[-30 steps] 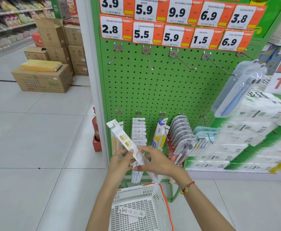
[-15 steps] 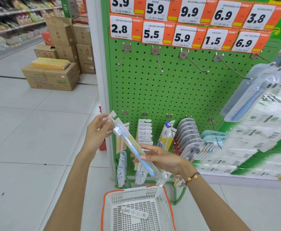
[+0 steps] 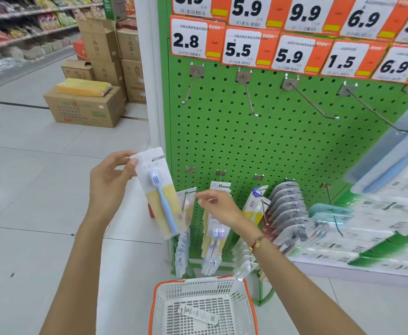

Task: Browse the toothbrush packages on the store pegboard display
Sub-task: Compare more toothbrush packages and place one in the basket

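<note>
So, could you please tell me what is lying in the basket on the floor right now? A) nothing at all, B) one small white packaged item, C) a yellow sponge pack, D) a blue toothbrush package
B: a single small white packaged item lies on the bottom of the white basket, while the left hand holds the blue toothbrush package up above it.

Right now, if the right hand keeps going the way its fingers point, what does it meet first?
The right hand points left, toward the blue toothbrush package held by the left hand. It would probably meet that package's right edge first, though the hanging packages between them may be nearer; depth is unclear.
</note>
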The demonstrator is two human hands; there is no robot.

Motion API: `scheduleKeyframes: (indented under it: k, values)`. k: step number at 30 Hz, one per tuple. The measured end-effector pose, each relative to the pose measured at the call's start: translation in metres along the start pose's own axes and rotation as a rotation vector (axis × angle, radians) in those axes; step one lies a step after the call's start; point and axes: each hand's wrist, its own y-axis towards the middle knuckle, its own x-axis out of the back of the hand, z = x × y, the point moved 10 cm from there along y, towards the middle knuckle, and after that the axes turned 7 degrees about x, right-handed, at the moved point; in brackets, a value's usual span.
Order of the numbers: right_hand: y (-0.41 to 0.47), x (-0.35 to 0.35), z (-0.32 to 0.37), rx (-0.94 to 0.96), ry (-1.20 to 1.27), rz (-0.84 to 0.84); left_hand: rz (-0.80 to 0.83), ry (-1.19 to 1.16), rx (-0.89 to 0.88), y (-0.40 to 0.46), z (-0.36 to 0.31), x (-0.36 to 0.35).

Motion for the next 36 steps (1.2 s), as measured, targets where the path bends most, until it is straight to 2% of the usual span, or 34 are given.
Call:
scheduleKeyframes:
  k: [3,6,10,13,17,22,27,36]
  values:
    - [0.019,0.0,0.005,0.02,-0.207,-0.066,-0.119,0.132,-0.074,0.012,-0.004,0.011]
    - [0.034,-0.016,0.007,0.054,-0.379,-0.014,-0.136,0.258,-0.066,0.03,0.012,0.006]
    - [0.041,-0.037,-0.006,-0.001,-0.488,0.077,0.019,0.529,-0.062,0.05,0.046,-0.032]
    - [0.042,-0.047,-0.016,-0.017,-0.491,0.121,0.166,0.704,-0.132,0.059,0.066,-0.061]
    - [0.045,-0.044,-0.025,-0.014,-0.574,0.13,0.287,0.867,-0.214,0.068,0.075,-0.092]
    - [0.047,-0.044,-0.028,-0.003,-0.604,0.138,0.36,0.949,-0.238,0.075,0.085,-0.112]
    - [0.054,-0.024,-0.013,0.107,-0.583,-0.067,0.431,0.966,-0.233,0.078,0.092,-0.113]
    - [0.07,-0.009,-0.012,0.158,-0.593,-0.225,0.498,0.918,-0.146,0.07,0.107,-0.107]
